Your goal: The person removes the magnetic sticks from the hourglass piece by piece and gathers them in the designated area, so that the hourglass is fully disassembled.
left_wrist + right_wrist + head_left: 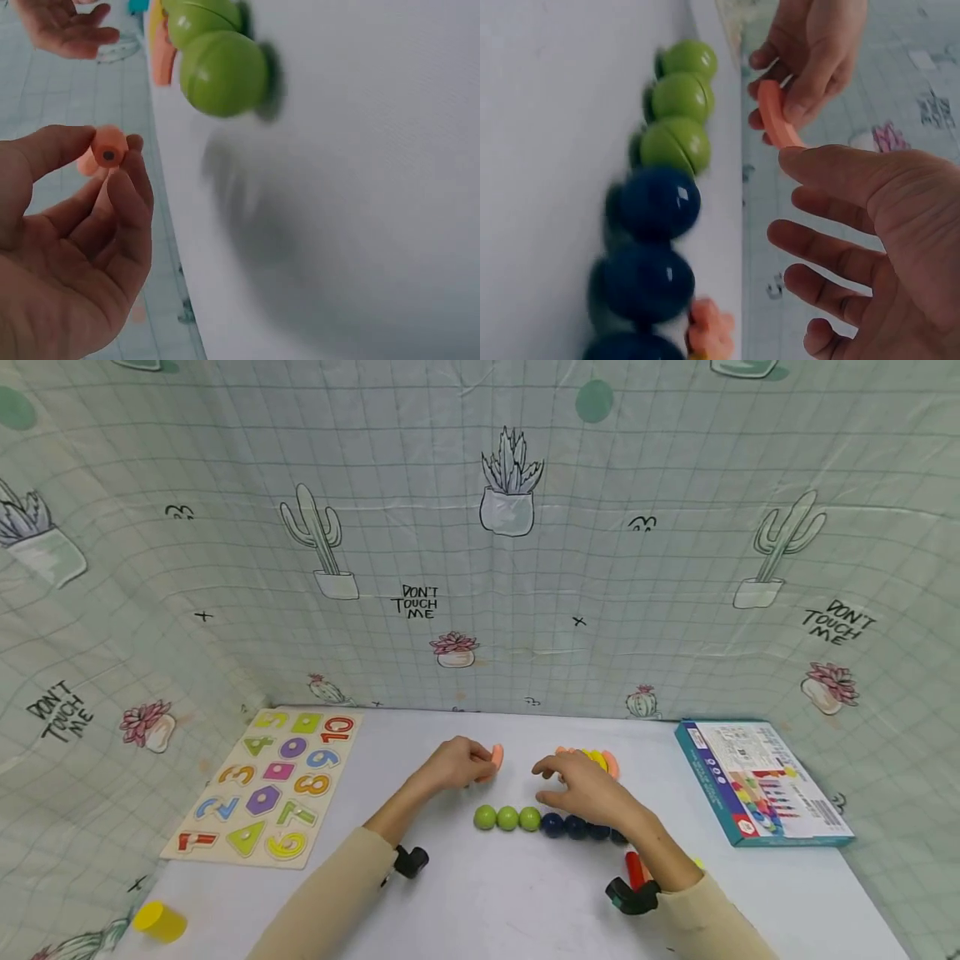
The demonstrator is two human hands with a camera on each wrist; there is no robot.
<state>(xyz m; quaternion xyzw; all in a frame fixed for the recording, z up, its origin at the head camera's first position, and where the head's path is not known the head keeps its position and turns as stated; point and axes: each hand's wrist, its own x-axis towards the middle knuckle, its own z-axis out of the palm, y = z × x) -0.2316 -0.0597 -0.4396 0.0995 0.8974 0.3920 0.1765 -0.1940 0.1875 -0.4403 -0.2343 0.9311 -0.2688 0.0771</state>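
My left hand [461,762] pinches a short, curved salmon-coloured piece [497,757] between thumb and fingers, raised off the table. A small dark disc shows in the near end of that piece [109,146] in the left wrist view. To its right, my right hand [588,789] hovers with loosely bent fingers and holds nothing; its thumb overlaps the piece's tip in the right wrist view. Below the hands lies a row of green balls [507,818] joined by navy balls [576,827], partly hidden by the right forearm. Salmon [611,765] and yellow [597,758] pieces lie behind the right hand.
A wooden number-and-shape board [223,847] lies at the left, with a yellow cylinder [160,922] near the front left corner. On the right is a flat printed box [772,785]. A red stick [634,870] shows beside the right wrist. Patterned cloth [517,577] rises behind the table.
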